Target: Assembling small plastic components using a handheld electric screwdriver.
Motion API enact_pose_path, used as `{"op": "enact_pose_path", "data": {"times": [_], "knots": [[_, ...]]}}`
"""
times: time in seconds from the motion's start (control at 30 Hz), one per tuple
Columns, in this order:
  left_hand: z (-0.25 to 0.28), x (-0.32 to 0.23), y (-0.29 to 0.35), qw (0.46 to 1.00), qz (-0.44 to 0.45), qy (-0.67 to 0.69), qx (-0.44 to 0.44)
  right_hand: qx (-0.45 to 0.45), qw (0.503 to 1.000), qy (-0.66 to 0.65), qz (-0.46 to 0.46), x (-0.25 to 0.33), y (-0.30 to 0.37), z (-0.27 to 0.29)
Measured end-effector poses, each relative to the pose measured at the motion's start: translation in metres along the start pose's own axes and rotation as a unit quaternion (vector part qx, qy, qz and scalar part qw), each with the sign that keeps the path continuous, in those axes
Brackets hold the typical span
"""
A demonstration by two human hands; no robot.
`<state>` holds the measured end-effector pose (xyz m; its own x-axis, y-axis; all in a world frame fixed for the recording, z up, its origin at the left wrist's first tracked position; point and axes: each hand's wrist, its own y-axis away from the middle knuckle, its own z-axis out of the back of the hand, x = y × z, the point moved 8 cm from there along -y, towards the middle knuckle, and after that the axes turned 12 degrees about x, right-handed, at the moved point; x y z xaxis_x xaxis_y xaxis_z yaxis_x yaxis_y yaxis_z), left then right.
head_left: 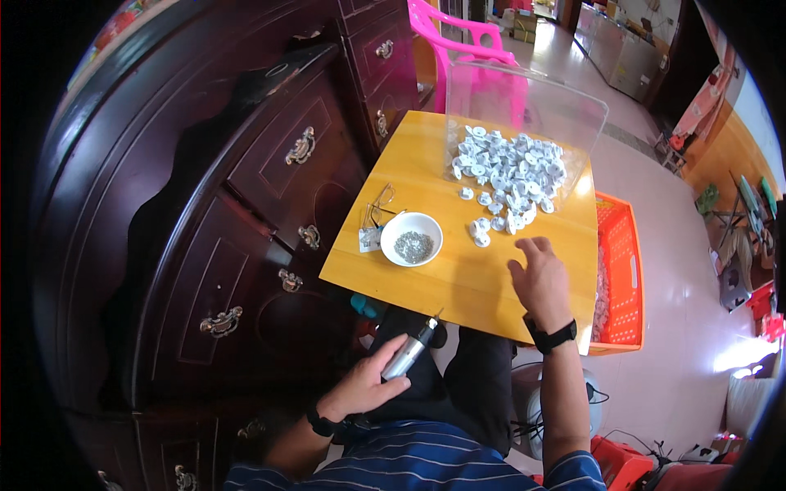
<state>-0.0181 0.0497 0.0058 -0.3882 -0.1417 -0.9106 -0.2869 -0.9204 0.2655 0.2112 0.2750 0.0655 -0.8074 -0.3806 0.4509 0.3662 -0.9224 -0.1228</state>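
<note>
Head view, looking down: a silver pen-shaped power tool (407,353) is gripped in the left hand (366,385), whose fingers are closed around its barrel; the tool is held low over the lap, off the near edge of the bench (458,282), with its tip directed up toward that edge. The right hand (540,278) is laid open on the bench, fingers spread and extended toward the nearest white plastic parts (512,176); nothing is held in it, and whether a fingertip touches a part cannot be told. The parts are heaped at the far right of the bench, spilling from a clear plastic container (524,102) lying there, with a few strays just beyond the right hand. A white bowl (412,238) of small grey metal pieces is set to the left of the strays, with a pair of spectacles (378,204) beside it. Dark watches are worn on both wrists. An orange crate (624,270) is seen to the right of the bench, a dark wooden cabinet (246,213) to its left, and a pink chair (458,41) behind it.
</note>
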Motion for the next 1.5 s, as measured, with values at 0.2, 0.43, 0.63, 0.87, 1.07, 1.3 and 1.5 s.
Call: {"op": "enact_pose_path", "data": {"times": [0.2,0.43,0.63,0.87,1.07,1.3,1.5], "knots": [[-0.021,0.015,0.01,0.999,-0.05,-0.002,0.021,0.106,0.98,0.032,0.166,0.11,-0.07,-0.068],[-0.019,0.016,0.026,0.999,0.021,0.004,0.048,0.209,0.941,0.202,0.174,0.14,-0.106,-0.16],[-0.006,0.016,0.029,0.999,0.034,-0.004,0.038,0.192,0.949,0.182,0.172,0.144,-0.106,-0.164],[0.0,0.017,0.021,1.0,0.008,0.014,0.023,0.194,0.958,0.155,0.144,0.139,-0.108,-0.159],[-0.002,0.026,0.015,1.0,0.01,0.017,0.02,0.183,0.963,0.123,0.156,0.136,-0.108,-0.158],[-0.006,0.027,0.008,0.999,-0.007,0.039,0.026,0.198,0.964,0.083,0.154,0.133,-0.108,-0.156],[-0.003,0.028,0.004,0.998,0.014,0.062,0.019,0.133,0.875,-0.461,0.062,0.08,-0.081,-0.112]]}}
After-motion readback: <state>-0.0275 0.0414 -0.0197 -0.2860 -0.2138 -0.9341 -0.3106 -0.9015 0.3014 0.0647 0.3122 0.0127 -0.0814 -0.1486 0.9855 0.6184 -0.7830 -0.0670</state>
